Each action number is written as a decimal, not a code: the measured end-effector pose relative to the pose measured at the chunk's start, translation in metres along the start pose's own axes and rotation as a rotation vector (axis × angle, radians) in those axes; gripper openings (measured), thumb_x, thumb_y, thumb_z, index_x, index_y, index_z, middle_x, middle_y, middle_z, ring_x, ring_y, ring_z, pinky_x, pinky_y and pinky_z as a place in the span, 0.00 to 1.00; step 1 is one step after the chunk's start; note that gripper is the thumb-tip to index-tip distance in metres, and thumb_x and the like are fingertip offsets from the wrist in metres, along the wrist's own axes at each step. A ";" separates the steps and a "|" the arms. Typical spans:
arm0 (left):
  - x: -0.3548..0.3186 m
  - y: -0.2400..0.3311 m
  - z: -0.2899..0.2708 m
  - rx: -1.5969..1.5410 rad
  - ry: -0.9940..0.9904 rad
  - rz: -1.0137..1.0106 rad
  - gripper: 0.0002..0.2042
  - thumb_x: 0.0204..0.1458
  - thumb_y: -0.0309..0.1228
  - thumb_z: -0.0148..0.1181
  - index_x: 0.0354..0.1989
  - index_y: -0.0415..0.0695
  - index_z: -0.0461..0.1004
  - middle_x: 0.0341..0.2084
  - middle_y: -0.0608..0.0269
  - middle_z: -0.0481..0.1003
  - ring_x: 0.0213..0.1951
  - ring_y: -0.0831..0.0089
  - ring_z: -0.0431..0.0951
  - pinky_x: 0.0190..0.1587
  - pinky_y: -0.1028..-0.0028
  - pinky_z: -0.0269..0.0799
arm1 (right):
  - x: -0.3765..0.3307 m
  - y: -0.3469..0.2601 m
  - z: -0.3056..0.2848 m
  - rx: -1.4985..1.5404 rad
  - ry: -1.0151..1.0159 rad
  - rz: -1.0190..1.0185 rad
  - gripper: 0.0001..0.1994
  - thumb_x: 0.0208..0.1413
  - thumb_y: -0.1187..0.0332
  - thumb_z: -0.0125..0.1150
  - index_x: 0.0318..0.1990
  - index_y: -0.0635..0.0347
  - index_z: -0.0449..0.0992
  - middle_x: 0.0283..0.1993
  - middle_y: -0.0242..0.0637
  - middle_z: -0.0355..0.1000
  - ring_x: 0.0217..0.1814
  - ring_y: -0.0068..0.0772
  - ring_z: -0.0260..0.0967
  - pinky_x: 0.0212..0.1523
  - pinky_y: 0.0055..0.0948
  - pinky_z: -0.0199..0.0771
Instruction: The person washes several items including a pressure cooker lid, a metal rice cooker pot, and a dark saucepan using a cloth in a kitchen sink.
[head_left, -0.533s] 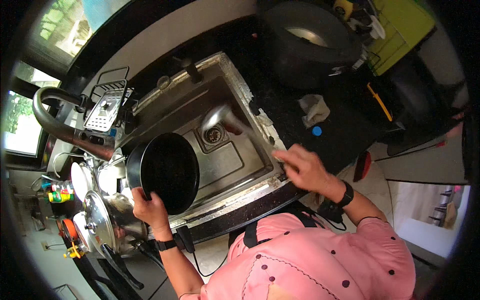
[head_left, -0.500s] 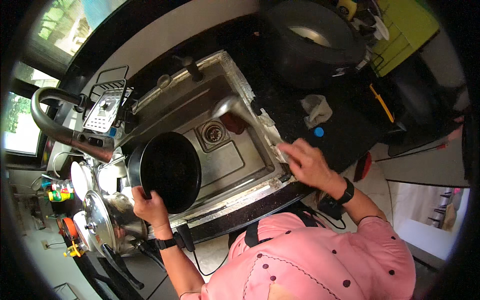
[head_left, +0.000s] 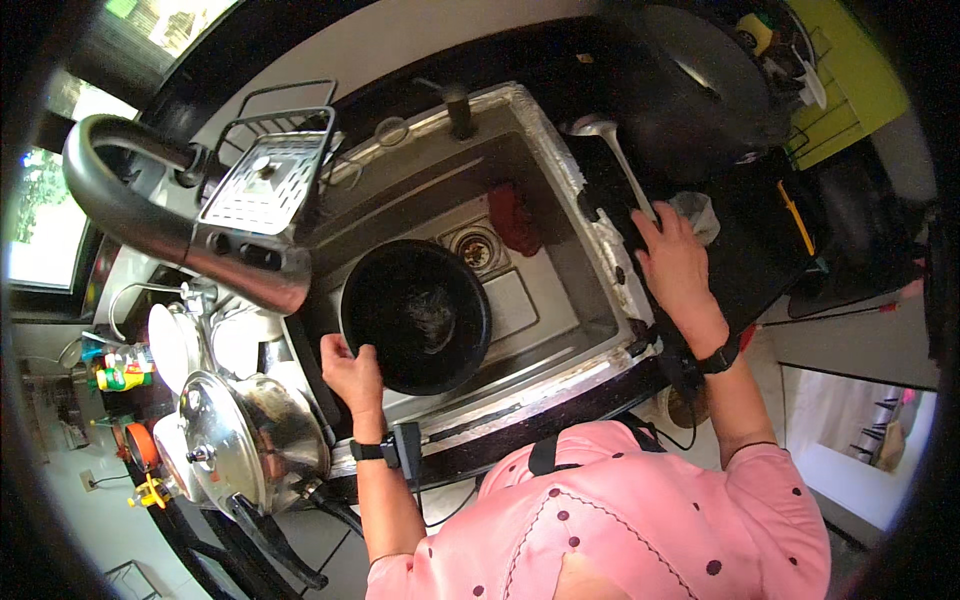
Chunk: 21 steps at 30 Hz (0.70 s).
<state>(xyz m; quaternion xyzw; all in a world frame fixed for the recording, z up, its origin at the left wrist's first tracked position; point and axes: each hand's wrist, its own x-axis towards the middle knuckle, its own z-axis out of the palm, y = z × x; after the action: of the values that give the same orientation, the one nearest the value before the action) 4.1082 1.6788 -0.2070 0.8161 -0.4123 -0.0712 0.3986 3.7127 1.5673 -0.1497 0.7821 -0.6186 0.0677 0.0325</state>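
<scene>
My left hand (head_left: 355, 380) is closed on the near-left rim of a round black pan (head_left: 415, 330), which sits low in the steel sink (head_left: 570, 280). A shiny patch shows on the pan's inside bottom. Over the dark counter to the sink's right, my right hand (head_left: 680, 268) has its fingers at the handle end of a metal ladle (head_left: 627, 165). The ladle's bowl points away from me, close to the sink's far right edge. In the sink, a dark red cloth (head_left: 514, 220) lies beside the drain (head_left: 475, 249).
A dark faucet (head_left: 190, 245) arches at the left, near a wire rack (head_left: 265, 185). Lidded steel pots (head_left: 225, 440) stand at the near left. A large black pot (head_left: 700, 90), a crumpled pale cloth (head_left: 697, 215) and a yellow-handled tool (head_left: 797, 217) are on the right.
The ladle has gone from above the sink to the right-hand counter with my right hand. My left hand has levelled the tilted pan lower into the sink. The view has shifted.
</scene>
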 end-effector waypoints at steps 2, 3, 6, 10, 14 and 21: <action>0.002 -0.006 -0.001 -0.022 -0.025 -0.009 0.09 0.33 0.23 0.56 0.23 0.40 0.63 0.15 0.64 0.59 0.19 0.72 0.59 0.25 0.73 0.61 | 0.019 -0.039 -0.018 0.275 0.035 -0.125 0.24 0.44 0.72 0.61 0.53 0.55 0.67 0.54 0.45 0.63 0.54 0.51 0.62 0.51 0.42 0.68; 0.003 -0.007 -0.002 -0.026 -0.026 -0.008 0.08 0.33 0.23 0.56 0.23 0.40 0.63 0.15 0.64 0.59 0.19 0.72 0.59 0.24 0.73 0.61 | 0.029 -0.060 -0.021 0.368 0.015 -0.180 0.24 0.45 0.72 0.61 0.53 0.55 0.67 0.54 0.45 0.63 0.54 0.50 0.62 0.52 0.42 0.67; 0.002 -0.007 -0.006 -0.077 -0.048 -0.030 0.08 0.33 0.22 0.55 0.23 0.40 0.62 0.15 0.65 0.58 0.19 0.73 0.58 0.24 0.74 0.60 | 0.074 -0.128 -0.002 0.650 0.023 -0.462 0.25 0.46 0.75 0.59 0.55 0.62 0.64 0.55 0.49 0.62 0.59 0.51 0.59 0.59 0.40 0.61; 0.000 -0.024 -0.021 -0.138 -0.071 -0.062 0.09 0.32 0.22 0.55 0.22 0.40 0.62 0.15 0.68 0.56 0.19 0.75 0.56 0.23 0.76 0.58 | 0.124 -0.216 0.032 0.831 -0.061 -0.577 0.30 0.46 0.76 0.56 0.60 0.67 0.57 0.62 0.52 0.56 0.64 0.53 0.54 0.63 0.40 0.57; -0.002 -0.019 -0.034 -0.141 -0.097 -0.080 0.09 0.32 0.20 0.55 0.22 0.41 0.61 0.16 0.71 0.56 0.20 0.79 0.56 0.23 0.79 0.56 | 0.161 -0.273 0.050 0.884 0.096 -0.671 0.29 0.48 0.75 0.51 0.61 0.67 0.55 0.62 0.56 0.53 0.66 0.54 0.50 0.64 0.41 0.54; 0.000 -0.017 -0.028 -0.078 -0.101 -0.073 0.10 0.32 0.20 0.54 0.22 0.40 0.59 0.16 0.68 0.55 0.20 0.77 0.55 0.23 0.77 0.56 | 0.165 -0.268 0.071 0.934 -0.060 -0.853 0.30 0.45 0.79 0.49 0.61 0.62 0.57 0.62 0.52 0.55 0.65 0.53 0.52 0.63 0.39 0.55</action>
<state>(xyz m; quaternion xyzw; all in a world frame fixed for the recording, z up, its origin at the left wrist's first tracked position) 4.1311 1.7005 -0.2001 0.8098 -0.3986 -0.1430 0.4060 4.0146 1.4612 -0.1874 0.8930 -0.1584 0.2897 -0.3058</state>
